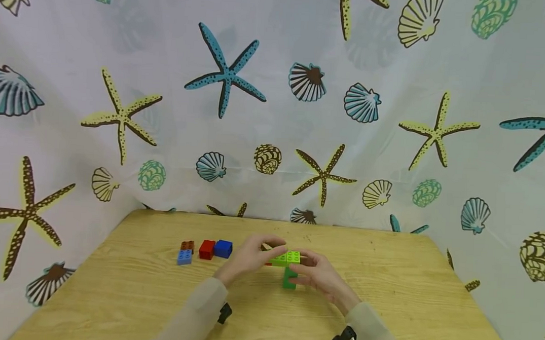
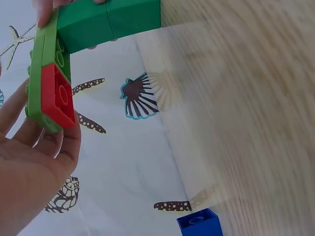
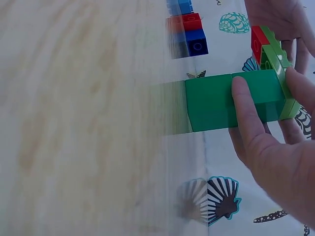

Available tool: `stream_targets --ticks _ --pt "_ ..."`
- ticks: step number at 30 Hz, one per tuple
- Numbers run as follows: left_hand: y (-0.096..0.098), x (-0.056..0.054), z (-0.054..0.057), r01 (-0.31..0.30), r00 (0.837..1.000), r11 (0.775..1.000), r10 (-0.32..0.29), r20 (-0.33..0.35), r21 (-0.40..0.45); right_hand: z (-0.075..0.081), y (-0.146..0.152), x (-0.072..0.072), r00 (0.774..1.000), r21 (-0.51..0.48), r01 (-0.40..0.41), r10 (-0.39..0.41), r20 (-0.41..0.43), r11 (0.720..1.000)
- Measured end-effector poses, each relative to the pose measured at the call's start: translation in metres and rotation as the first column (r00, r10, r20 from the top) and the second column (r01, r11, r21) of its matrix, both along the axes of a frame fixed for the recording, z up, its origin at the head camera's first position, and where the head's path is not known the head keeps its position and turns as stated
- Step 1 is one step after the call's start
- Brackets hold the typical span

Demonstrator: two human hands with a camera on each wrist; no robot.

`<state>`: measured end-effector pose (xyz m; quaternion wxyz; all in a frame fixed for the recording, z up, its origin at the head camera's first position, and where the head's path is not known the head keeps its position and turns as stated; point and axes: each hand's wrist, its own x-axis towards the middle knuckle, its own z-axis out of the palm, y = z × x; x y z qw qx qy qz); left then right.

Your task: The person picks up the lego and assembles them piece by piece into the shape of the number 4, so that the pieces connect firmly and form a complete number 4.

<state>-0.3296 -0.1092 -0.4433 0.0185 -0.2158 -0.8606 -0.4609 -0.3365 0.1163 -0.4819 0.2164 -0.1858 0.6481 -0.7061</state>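
A stack of two dark green toy bricks [image 3: 211, 103] stands upright on the table, with lime-green bricks [image 1: 277, 260] across its top. They jut out to the left like an arm, and a red brick [image 2: 56, 96] is attached under the far end. My left hand [image 1: 250, 258] holds that outer end, its fingers [image 2: 69, 147] curled round behind the lime-green and red bricks. With my right hand [image 1: 318, 276] I grip the upper part of the green stack; one finger [image 3: 242, 96] lies along its side and the thumb is up by the lime-green top.
Left of the hands lie loose bricks: a dark blue one [image 1: 223, 248], a red one [image 1: 206, 249], a light blue one [image 1: 184, 257] and a brown one [image 1: 187, 245]. The wooden table [image 1: 408, 292] ends at a shell-patterned cloth [image 1: 256, 128] behind.
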Motion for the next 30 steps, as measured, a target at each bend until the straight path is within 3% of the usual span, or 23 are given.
stream_targets --ticks 7,13,20,25,30 --pt "-0.009 -0.002 0.004 -0.134 0.989 0.989 0.138 -0.056 0.066 0.003 0.0 -0.003 1.0 0.005 0.015 -0.015 0.017 1.0" --pt "-0.021 -0.006 0.004 -0.185 0.98 0.976 0.192 -0.052 0.111 0.003 0.001 -0.004 1.0 0.042 0.013 -0.012 -0.003 0.999" --pt "-0.047 -0.018 0.003 -0.2 0.98 0.969 0.2 0.013 0.147 0.003 0.005 -0.006 0.991 0.184 0.081 -0.06 -0.118 0.979" --pt "-0.068 -0.022 0.0 -0.192 0.981 0.979 0.19 0.029 0.068 0.004 0.006 -0.006 0.978 0.244 0.115 -0.067 -0.198 0.963" --pt "-0.088 -0.028 -0.003 -0.142 0.99 0.99 0.142 0.015 -0.015 0.004 0.006 -0.006 0.976 0.242 0.125 -0.074 -0.207 0.962"
